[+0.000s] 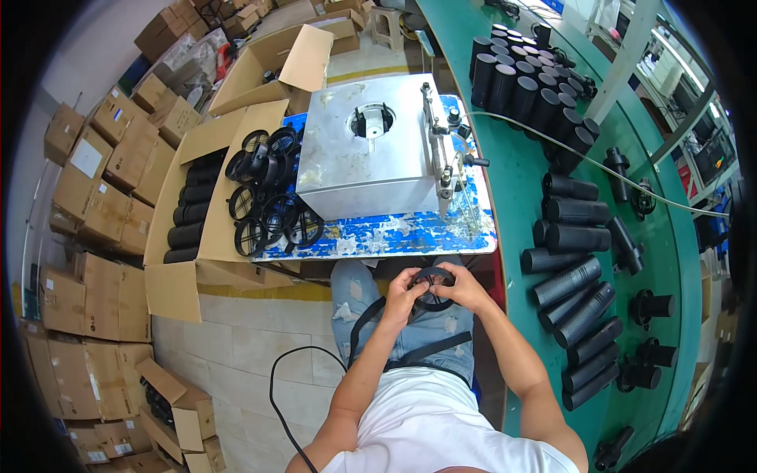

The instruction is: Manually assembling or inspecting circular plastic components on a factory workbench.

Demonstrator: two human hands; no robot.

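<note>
Over my lap, both hands grip one black round ring-shaped plastic part with thin spokes inside (433, 273). My left hand (402, 296) is closed on its left side, and my right hand (465, 288) on its right side; the thumbs press in toward its middle. Just beyond my hands stands a low table with a worn blue and white top (371, 239). A metal box-shaped fixture (371, 150) with a round opening in its top sits there. Left of the fixture lies a heap of similar black spoked rings (276, 217).
An open carton (175, 288) of black cylinders stands left of the table. Along the right runs a green bench (505, 331) with many black cylinders (579, 213) upright and lying. A pale hose (544, 142) crosses from fixture to bench. Stacked cartons (102, 292) line the far left.
</note>
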